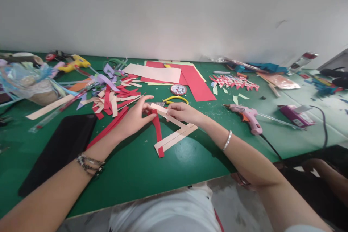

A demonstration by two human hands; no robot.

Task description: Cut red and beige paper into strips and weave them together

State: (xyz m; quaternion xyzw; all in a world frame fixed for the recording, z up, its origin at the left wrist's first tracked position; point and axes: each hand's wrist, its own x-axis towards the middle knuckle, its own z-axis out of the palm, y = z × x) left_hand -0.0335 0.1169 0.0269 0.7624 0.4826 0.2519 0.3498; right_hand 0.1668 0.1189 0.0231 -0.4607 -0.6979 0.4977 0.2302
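Observation:
My left hand [138, 114] pinches the upper end of a red paper strip [157, 128], its thumb lying along the paper and index finger raised. The red strip runs down across one end of two pale pink paper strips [176, 137] lying side by side. Another pale pink strip [174, 119] rises from their right end towards my fingers, partly covered. My right hand [187, 113] is closed on this pale strip, thumb and fingertips at its edge. Just behind the hands lie yellow-handled scissors [176, 99] and a round dish of small coloured pieces [178, 89].
Cut red and pale strips [112, 99] pile up left, near a black flat case [59, 152]. Red card sheets [198, 85] lie behind. Rightward are a checkered woven paper piece [235, 82], a pink glue gun [246, 116] with its cord, and a purple box [296, 115].

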